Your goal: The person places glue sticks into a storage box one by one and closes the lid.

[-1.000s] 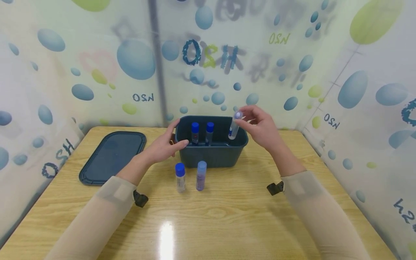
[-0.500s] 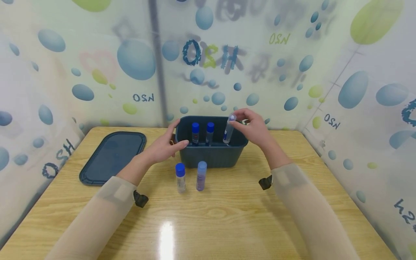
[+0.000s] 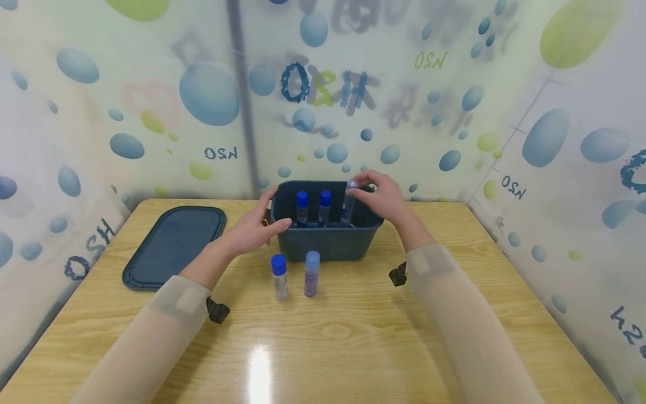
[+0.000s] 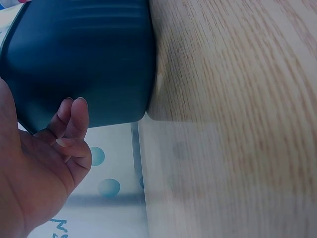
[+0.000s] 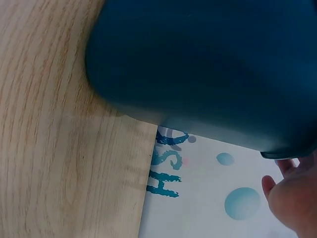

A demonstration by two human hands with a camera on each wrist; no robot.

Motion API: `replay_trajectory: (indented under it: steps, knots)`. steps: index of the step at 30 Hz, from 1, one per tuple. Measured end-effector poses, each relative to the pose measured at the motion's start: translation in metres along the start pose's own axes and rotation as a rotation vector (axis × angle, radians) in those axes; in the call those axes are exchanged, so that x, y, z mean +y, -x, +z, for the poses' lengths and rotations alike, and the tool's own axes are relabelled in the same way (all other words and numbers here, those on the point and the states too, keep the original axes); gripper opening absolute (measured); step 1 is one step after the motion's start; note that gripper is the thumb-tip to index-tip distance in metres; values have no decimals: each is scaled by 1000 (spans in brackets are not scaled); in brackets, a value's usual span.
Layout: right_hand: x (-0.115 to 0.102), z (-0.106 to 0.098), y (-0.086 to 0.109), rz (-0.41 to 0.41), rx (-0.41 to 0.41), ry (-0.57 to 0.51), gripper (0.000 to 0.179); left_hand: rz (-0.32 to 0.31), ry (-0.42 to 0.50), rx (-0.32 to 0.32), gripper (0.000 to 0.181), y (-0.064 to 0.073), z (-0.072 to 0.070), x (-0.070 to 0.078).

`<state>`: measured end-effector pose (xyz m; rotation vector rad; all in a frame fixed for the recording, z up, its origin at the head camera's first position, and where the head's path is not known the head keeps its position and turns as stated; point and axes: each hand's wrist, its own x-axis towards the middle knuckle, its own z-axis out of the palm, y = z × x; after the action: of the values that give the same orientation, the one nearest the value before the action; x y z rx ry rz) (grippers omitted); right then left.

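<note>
Bottle (image 3: 347, 207), slim, cylindrical, see-through with a pale top; lower part looks dim, any label too small to read. It's inside the right half of the dark blue-green bin (image 3: 323, 245). Right hand (image 3: 381, 195) pinches it near the top between thumb and fingers. Left hand (image 3: 252, 227) grasps the bin's left end: thumb on the front rim, index finger stretched toward the rear corner, remaining fingers loosely bent by the outer wall.

Two blue-capped bottles (image 3: 301, 209) stand in the bin's left half. In front of the bin, one blue-capped clear bottle (image 3: 280, 278) and one light-blue-capped purplish bottle (image 3: 311, 275) stand side by side, apart. Dark lid (image 3: 176, 244) lies flat at left.

Counter (image 3: 328, 348) is light wood grain, glossy, bright reflection near the front. Pale wall sheets (image 3: 272, 33) around it, blue and green bubbles, reversed H2O lettering.

Pinched bottle points top up, long axis near vertical, leaning slightly right at the top; can't tell if its base touches the bin floor.
</note>
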<state>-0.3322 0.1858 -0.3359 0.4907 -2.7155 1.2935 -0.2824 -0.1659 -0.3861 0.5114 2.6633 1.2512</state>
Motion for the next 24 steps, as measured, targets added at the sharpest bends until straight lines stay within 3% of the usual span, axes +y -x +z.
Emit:
replay_trajectory:
  steps: [16, 24]
  knots:
    - [11, 9, -5, 44, -29, 54, 36, 9, 6, -6, 98, -2, 4, -2]
    - [10, 10, -8, 44, -82, 190, 36, 6, 3, -10, 99, -2, 1, -1]
